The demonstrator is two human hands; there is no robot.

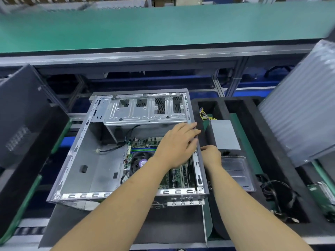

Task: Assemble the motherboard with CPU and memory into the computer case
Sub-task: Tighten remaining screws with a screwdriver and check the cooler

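Note:
An open grey metal computer case (87, 160) lies on its side in the middle. The green motherboard (139, 144) with its CPU fan (140, 163) and blue and green memory slots sits in the case's right half, partly hidden by my arm. My left hand (176, 145) reaches over the board and grips the case's right wall near its upper part, fingers curled over the rim. My right hand (211, 154) holds the outside of that same wall, its fingers hidden behind it.
A black foam tray (253, 127) to the right holds a grey power supply (224, 134) with coloured wires, a clear plastic pack (235, 171) and black cables (277, 194). A black case panel (27, 124) leans at left. A green conveyor (163, 28) runs behind.

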